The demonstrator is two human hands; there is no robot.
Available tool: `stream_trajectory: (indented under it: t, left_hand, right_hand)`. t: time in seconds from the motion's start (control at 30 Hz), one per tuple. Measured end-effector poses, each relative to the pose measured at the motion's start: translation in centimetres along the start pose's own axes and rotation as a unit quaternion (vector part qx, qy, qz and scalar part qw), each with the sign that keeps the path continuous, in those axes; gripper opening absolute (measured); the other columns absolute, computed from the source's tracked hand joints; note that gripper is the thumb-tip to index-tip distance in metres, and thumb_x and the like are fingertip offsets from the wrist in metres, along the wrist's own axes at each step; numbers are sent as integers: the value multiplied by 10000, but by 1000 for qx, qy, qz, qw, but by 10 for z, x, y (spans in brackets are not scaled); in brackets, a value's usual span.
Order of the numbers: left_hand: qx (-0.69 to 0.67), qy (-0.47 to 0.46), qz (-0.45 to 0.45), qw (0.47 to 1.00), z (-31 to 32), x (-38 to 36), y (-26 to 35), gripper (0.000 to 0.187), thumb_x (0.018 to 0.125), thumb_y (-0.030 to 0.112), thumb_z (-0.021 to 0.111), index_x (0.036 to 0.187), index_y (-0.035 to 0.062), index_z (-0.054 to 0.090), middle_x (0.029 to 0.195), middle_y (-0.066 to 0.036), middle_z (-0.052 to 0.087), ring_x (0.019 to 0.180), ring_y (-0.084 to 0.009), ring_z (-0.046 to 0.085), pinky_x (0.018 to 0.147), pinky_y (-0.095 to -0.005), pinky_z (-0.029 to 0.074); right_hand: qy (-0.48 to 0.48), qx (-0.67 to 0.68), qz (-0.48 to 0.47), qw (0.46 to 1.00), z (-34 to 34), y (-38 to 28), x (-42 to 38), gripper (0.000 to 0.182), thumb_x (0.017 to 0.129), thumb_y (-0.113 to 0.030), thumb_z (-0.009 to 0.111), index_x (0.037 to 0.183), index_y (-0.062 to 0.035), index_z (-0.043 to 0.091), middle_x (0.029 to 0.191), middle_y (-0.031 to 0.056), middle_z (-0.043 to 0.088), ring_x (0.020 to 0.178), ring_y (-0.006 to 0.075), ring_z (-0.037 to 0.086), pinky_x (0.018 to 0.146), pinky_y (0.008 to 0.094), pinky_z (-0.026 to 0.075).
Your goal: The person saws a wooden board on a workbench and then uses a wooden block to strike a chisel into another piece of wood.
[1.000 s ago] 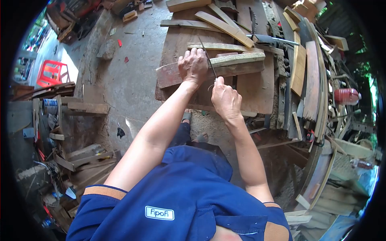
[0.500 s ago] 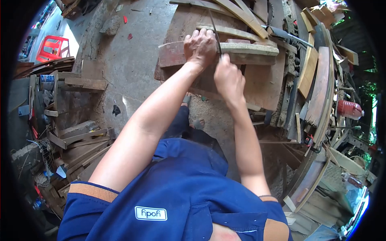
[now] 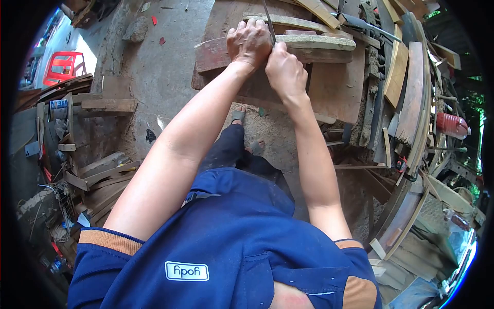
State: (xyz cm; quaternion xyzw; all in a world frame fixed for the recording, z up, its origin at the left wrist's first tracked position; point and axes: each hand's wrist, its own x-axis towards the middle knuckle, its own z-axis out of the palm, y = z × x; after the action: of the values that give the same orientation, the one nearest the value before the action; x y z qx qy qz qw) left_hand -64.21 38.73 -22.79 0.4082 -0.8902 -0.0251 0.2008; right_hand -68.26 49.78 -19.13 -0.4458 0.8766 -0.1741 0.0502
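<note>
My left hand (image 3: 249, 45) is closed over a curved wooden piece (image 3: 319, 42) at the top middle of the view, its fingers wrapped over the far edge. Close to its right, my right hand (image 3: 286, 71) grips a handsaw (image 3: 269, 21); the fist hides the handle. The narrow dark blade runs away from me, edge-on, across the wood beside my left hand. Under the curved piece lies a reddish-brown board (image 3: 213, 55) on a low wooden bench (image 3: 334, 92).
Long boards (image 3: 393, 77) and scrap timber are stacked on the right, near a red plastic jug (image 3: 452, 125). Wood offcuts (image 3: 110, 104) crowd the left side. A red plastic chair (image 3: 64, 67) stands at the far left. Sawdust (image 3: 260, 126) covers the floor near my feet.
My right hand and the saw have moved forward, away from my body, closer to the wood. The left hand keeps its hold. The whole view has shifted slightly.
</note>
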Motion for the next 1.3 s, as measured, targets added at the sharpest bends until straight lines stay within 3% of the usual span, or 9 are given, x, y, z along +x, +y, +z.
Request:
stream_trajectory:
  t: [0.1, 0.17, 0.3, 0.37, 0.53, 0.67, 0.9, 1.03, 1.3]
  left_hand:
    - [20, 6, 10, 1000, 5, 1, -1, 252, 945, 294, 460, 954, 108, 631, 1007, -73, 668, 958, -274, 642, 794, -441, 485]
    - [-8, 48, 11, 999, 5, 1, -2, 230, 893, 238, 474, 906, 97, 655, 977, -73, 681, 966, -250, 643, 807, -425, 478]
    - [8, 20, 16, 1000, -1, 1, 0, 230, 887, 237, 478, 914, 95, 656, 984, -77, 679, 953, -260, 646, 803, -426, 481]
    - [5, 12, 15, 1000, -1, 1, 0, 229, 891, 239, 478, 913, 96, 656, 995, -77, 677, 955, -262, 646, 804, -425, 480]
    - [-3, 27, 6, 1000, 3, 5, 0, 229, 902, 238, 470, 923, 100, 651, 1010, -78, 675, 968, -258, 641, 806, -424, 476]
    - [6, 4, 13, 1000, -4, 1, 2, 237, 903, 248, 474, 929, 98, 655, 1031, -77, 675, 991, -256, 636, 826, -422, 476]
    - [-3, 17, 9, 1000, 0, 5, 0, 240, 893, 247, 481, 941, 93, 659, 1022, -77, 681, 989, -258, 638, 833, -415, 477]
    - [0, 18, 12, 1000, 1, 1, -1, 233, 915, 264, 473, 943, 98, 633, 1042, -81, 672, 981, -270, 641, 817, -425, 483]
    - [-13, 24, -3, 1000, 3, 0, -3, 247, 885, 241, 478, 942, 92, 667, 1024, -82, 681, 1002, -264, 633, 848, -417, 470]
  right_hand:
    - [-30, 10, 18, 999, -10, 7, -48, 123, 927, -126, 457, 965, -48, 544, 704, 250, 674, 695, 402, 702, 630, 530, 570]
    - [-68, 48, 33, 996, -15, 7, -55, 215, 978, -205, 412, 1004, -19, 516, 776, 301, 663, 767, 466, 674, 686, 568, 545]
    - [-47, 39, 16, 998, -3, 4, -2, 225, 968, -192, 408, 986, -6, 534, 810, 298, 671, 800, 460, 676, 705, 552, 551]
    - [-12, 9, 7, 1000, 0, 2, 1, 157, 916, -117, 437, 949, -15, 552, 767, 255, 688, 761, 402, 706, 684, 505, 573]
    - [-82, 12, 38, 996, -21, 4, -51, 153, 932, -128, 438, 943, -16, 542, 791, 267, 689, 764, 428, 699, 676, 532, 564]
    - [-54, 9, 10, 998, -7, 0, 8, 172, 923, -118, 436, 978, -3, 551, 821, 265, 693, 813, 413, 703, 709, 501, 572]
    - [-79, 5, 20, 997, -24, 9, -59, 185, 953, -161, 413, 962, -24, 537, 779, 252, 691, 753, 404, 705, 653, 514, 573]
    - [-43, 2, 0, 999, -3, 3, 6, 184, 930, -129, 431, 964, -6, 563, 814, 260, 694, 796, 406, 705, 689, 500, 574]
    - [-55, 2, 1, 998, -20, 5, -49, 165, 946, -144, 422, 957, -19, 529, 747, 269, 679, 730, 417, 701, 643, 527, 566]
